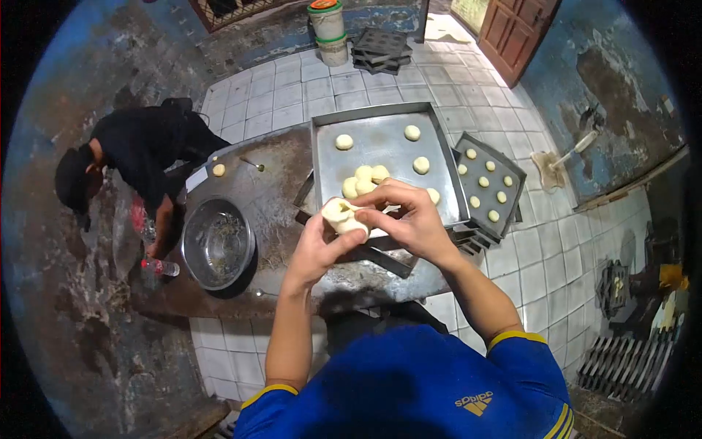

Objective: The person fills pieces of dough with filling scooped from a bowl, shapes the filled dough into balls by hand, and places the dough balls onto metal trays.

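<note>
Between my two hands, above the table's near side, is a pale yellow dough piece (338, 212) with an opening at its top. My left hand (319, 247) cups it from the left and below, thumb across its front. From the right, my right hand (406, 219) pinches the dough's rim with thumb and fingers. Just beyond is a large metal tray (380, 132), partly hidden by my hands. On it lie a heap of dough balls (363, 175) and several separate ones, such as a dough ball (412, 133) at the far right.
A steel bowl (219, 245) with residue inside stands left on the worn table (281, 194). A person in black (139, 150) bends at the left, beside a plastic bottle (161, 268). A darker tray (499, 164) of dough balls sits right. Stacked buckets (329, 36) stand at the back.
</note>
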A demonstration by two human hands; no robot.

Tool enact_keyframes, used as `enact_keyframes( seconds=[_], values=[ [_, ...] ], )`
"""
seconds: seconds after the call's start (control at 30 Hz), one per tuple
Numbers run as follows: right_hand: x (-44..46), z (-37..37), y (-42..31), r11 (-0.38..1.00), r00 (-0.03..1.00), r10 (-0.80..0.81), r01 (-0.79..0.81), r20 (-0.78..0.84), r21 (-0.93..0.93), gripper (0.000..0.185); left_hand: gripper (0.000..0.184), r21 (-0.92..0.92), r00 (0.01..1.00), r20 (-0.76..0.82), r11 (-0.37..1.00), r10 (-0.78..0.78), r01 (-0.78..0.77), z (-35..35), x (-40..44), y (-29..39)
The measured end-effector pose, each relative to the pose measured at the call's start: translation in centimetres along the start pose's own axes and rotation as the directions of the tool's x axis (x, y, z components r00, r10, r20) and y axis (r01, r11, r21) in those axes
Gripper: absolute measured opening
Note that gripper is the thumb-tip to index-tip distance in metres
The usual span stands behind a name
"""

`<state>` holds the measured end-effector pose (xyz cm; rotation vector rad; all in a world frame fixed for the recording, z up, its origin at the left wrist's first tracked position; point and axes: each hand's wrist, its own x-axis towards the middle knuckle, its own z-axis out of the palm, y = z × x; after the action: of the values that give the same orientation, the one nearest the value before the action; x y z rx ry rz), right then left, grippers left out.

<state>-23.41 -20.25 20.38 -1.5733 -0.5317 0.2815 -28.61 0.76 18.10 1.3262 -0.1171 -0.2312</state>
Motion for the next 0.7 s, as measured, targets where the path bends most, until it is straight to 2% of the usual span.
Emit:
enact_keyframes(
  seconds=[0.07, 0.1, 0.13, 0.2, 0.27, 0.33, 0.4, 0.43, 0.47, 0.5, 0.53, 0.6, 0.67, 0.7],
  values=[
    [-0.8, -2.0, 1.0, 0.969, 0.972, -0.226, 0.218, -0.059, -0.120, 0.023, 0.040, -0.007, 0.995, -0.094, 1.000, 0.014, -0.015, 2.3, 1.0, -1.3],
    [-1.4, -3.1, 0.4, 0.994, 0.995, -0.103, 0.103, -0.007, 0.038, 0.042, 0.040, -0.003, 0.996, -0.089, 1.000, 0.011, -0.012, 3.7, 1.5, -1.5],
    [-1.8, -4.2, -0.5, 0.993, 0.994, -0.108, 0.108, -0.012, 0.042, 0.042, 0.037, -0.063, 0.989, -0.150, 0.998, 0.004, -0.014, 4.9, 2.0, -1.6],
    [-2.5, -5.9, -1.7, 0.955, 0.975, -0.223, 0.213, -0.025, -0.207, 0.066, 0.034, -0.112, 0.976, -0.215, 0.994, -0.011, -0.013, 6.3, 2.8, -1.8],
    [-3.0, -7.7, -2.2, 0.870, 0.957, -0.290, 0.271, 0.017, -0.413, 0.088, 0.030, -0.065, 0.995, -0.071, 0.995, -0.076, 0.071, 6.9, 3.5, -2.1],
    [-2.7, -8.9, -1.4, 0.632, 0.842, -0.461, 0.534, 0.281, -0.562, 0.091, 0.030, -0.003, 0.990, -0.064, 0.992, -0.126, 0.126, 9.8, 4.1, -1.0],
    [-2.7, -9.9, -0.2, 0.655, 0.825, -0.526, 0.548, 0.207, -0.521, 0.076, 0.039, -0.123, 0.956, -0.244, 0.983, -0.164, 0.137, 12.4, 4.9, -0.2],
    [-2.9, -10.6, 0.0, 0.738, 0.846, -0.512, 0.522, 0.148, -0.428, 0.065, 0.044, -0.147, 0.967, -0.084, 0.962, -0.242, 0.228, 10.6, 4.8, -0.2],
    [-3.1, -11.1, 0.1, 0.807, 0.866, -0.490, 0.493, 0.095, -0.326, 0.054, 0.044, -0.137, 0.967, -0.077, 0.963, -0.244, 0.233, 9.9, 4.7, -0.6],
    [-3.7, -11.4, -0.9, 0.893, 0.925, -0.378, 0.373, 0.030, -0.254, 0.036, 0.046, -0.207, 0.969, -0.015, 0.949, -0.246, 0.238, 10.1, 4.9, -0.5],
    [-4.1, -11.7, -0.6, 0.892, 0.925, -0.380, 0.371, 0.019, -0.258, 0.036, 0.049, -0.277, 0.968, 0.050, 0.928, -0.245, 0.249, 10.4, 5.2, -0.5],
    [-4.8, -12.4, 0.0, 0.949, 0.955, -0.285, 0.269, -0.086, -0.163, 0.029, 0.051, -0.267, 0.967, 0.092, 0.930, -0.236, 0.253, 11.3, 5.5, -0.5],
    [-5.2, -12.8, 0.2, 0.949, 0.953, -0.294, 0.282, -0.077, -0.140, 0.036, 0.049, -0.291, 0.972, 0.136, 0.930, -0.190, 0.222, 12.1, 5.8, -0.6],
    [-5.4, -12.6, 0.6, 0.914, 0.926, -0.368, 0.345, -0.081, -0.214, 0.040, 0.049, -0.239, 0.974, 0.069, 0.944, -0.216, 0.226, 12.6, 5.9, -0.6]
  ],
)
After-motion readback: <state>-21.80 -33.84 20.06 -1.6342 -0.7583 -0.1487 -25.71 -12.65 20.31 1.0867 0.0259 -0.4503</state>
